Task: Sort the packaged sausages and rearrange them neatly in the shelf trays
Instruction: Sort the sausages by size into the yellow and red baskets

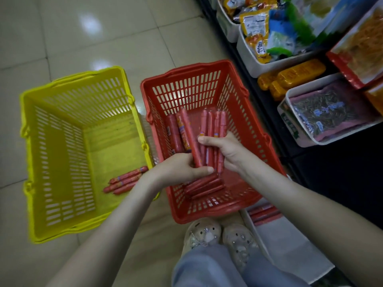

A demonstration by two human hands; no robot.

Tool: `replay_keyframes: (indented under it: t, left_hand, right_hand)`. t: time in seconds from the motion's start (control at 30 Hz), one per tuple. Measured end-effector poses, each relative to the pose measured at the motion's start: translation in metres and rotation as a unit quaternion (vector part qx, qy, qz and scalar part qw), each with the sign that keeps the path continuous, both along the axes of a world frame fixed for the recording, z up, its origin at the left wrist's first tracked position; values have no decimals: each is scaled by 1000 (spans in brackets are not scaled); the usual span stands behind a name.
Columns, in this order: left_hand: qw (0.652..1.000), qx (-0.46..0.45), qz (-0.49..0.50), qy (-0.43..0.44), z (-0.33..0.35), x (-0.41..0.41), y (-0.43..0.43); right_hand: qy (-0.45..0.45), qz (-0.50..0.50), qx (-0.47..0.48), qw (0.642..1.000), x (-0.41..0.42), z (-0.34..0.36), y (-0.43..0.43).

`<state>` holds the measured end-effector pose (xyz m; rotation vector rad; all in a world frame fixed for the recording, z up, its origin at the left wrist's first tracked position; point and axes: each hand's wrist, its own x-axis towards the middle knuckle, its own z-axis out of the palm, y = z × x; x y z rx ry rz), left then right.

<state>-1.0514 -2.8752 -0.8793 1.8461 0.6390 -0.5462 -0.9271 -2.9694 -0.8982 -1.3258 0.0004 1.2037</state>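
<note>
Head camera: left hand [182, 168] and right hand [224, 151] both clamped round a bundle of packaged sausages [209, 127] over the red basket [186, 88]; advise squaring the ends flush before transfer to the white shelf tray [290, 251]

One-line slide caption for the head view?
Left hand and right hand grip sausages in the red basket; others lie in the yellow basket.

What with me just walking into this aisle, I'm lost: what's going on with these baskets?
A person is sorting packaged sausages over the red basket. The left hand and right hand both grip a bundle of sausages. Loose sausages lie on the basket's floor. A few sausages sit in the yellow basket, and some lie in the white shelf tray at lower right.
</note>
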Motion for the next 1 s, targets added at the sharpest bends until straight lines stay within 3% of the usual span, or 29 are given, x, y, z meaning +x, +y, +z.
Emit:
replay_keyframes:
  t: [0.1, 0.17, 0.2, 0.27, 0.33, 0.43, 0.5, 0.53, 0.67, 0.73, 0.8, 0.9, 1.0]
  left_hand:
    - [978, 208, 18, -3, -19, -7, 9]
    - [934, 354, -14, -31, -37, -15, 13]
    - [914, 402, -26, -54, -46, -20, 14]
    - [893, 437, 19, -110, -62, -27, 17]
    - [883, 441, 95, -133, -77, -30, 19]
    - [869, 454, 156, -119, -92, -30, 24]
    - [863, 481, 130, -88, -97, -28, 24]
    - [857, 498, 106, -77, -99, -26, 23]
    - [834, 548, 52, -47, -104, -24, 19]
    - [827, 558, 51, -41, -105, -23, 19]
    - [823, 565, 48, -40, -104, -23, 17]
    - [818, 571, 47, -39, -104, -22, 16]
    - [815, 577, 48, -39, -105, -23, 16]
  right_hand:
    - [-40, 19, -20, 999, 10, -27, 14]
    - [-185, 101, -85, 974, 16, -50, 19]
    - [-273, 159, -117, 942, 17, -64, 21]
    - [-411, 277, -176, 851, 17, -93, 20]
    - [-484, 401, -220, 746, 12, -120, 14]
    - [-548, 564, -153, 598, -4, -153, 8]
    - [-569, 636, -123, 507, -17, -165, 7]
    - [-562, 661, -136, 478, -21, -170, 4]
    - [-504, 676, -262, 469, -20, -182, -9]
    - [-508, 673, -278, 460, -19, -182, -10]
    - [-541, 655, -260, 459, -19, -177, -6]
    - [-640, 568, -144, 496, -23, -175, 8]
    - [-586, 597, -99, 539, -34, -176, 25]
